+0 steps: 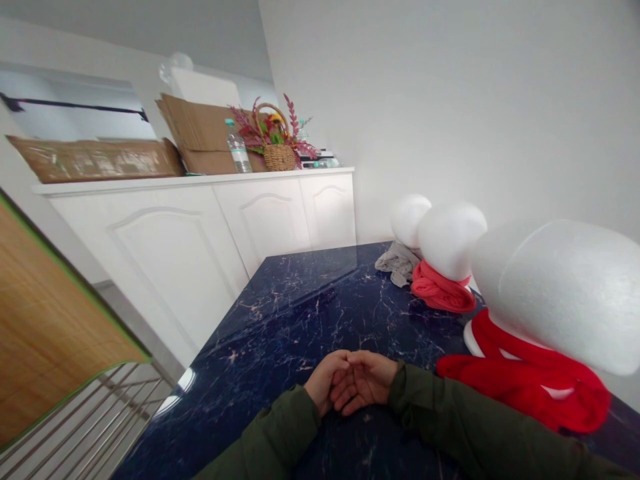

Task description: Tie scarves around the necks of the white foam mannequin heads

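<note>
From the head camera, the left hand and right hand lay clasped together on the dark marbled bench, each grip closed loosely over the other's fingers and holding no object. Nearest, just to the right, stood a white foam head wrapped in a red scarf, apart from the hands.

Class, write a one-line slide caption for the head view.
Clasped left hand and right hand rest on marble table beside red scarf.
</note>
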The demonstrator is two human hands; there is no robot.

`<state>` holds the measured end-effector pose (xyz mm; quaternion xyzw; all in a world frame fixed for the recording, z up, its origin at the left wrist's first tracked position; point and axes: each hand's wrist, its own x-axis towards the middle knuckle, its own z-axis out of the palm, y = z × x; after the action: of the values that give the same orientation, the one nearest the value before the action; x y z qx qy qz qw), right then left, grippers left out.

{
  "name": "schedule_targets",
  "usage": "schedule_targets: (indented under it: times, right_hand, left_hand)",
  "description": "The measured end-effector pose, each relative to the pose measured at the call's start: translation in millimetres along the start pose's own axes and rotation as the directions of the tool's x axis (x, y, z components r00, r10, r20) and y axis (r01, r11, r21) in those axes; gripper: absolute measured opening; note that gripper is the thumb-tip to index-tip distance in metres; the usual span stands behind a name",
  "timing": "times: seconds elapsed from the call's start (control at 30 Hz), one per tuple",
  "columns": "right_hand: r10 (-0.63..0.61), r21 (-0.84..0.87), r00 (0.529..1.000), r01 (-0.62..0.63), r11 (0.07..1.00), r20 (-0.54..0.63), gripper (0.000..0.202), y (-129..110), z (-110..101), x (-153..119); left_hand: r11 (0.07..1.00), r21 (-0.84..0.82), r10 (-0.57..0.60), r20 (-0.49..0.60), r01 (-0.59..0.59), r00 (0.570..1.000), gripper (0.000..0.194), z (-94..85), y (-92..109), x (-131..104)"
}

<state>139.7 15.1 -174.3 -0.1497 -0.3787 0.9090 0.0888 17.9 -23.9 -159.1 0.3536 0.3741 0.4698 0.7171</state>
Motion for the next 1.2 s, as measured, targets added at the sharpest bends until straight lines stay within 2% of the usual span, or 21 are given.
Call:
schedule_targets:
  times: [0.87,1.2]
  right_hand:
    - [0.010,-0.020,0.997,-0.011,1.000,-0.072,0.041,-0.5,7.4,0.0]
    - [-0.002,-0.023,0.998,0.001,1.000,-0.068,0.041,-1.4,7.4,-0.5]
  left_hand:
    - [1.000,0.018,0.014,-0.023,-0.014,1.000,0.011,-1.5,-1.0,1.0]
    - [1.000,0.002,0.021,0.023,-0.021,1.000,0.010,-2.8,-1.8,1.8]
